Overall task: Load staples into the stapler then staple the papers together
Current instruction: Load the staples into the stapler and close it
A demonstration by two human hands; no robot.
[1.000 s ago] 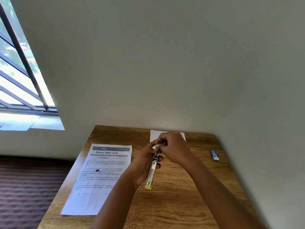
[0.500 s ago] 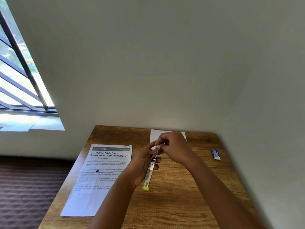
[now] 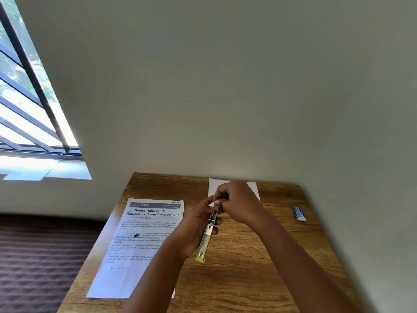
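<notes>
Wooden desk (image 3: pixel 248 279), brown grain finish, set with its far edge against a pale wall and its right side close along a second wall. On its left portion lies a printed sheet (image 3: pixel 140 240), flat, headed "Dining Table Cloth Replacement and Arrangement", its near left corner reaching the desk's left edge. At the far edge, near the middle, lies a blank white sheet (image 3: pixel 252 188), partly hidden. Toward the far right, well apart from both sheets, lies a small blue and white box (image 3: pixel 299 213), flat on the wood
</notes>
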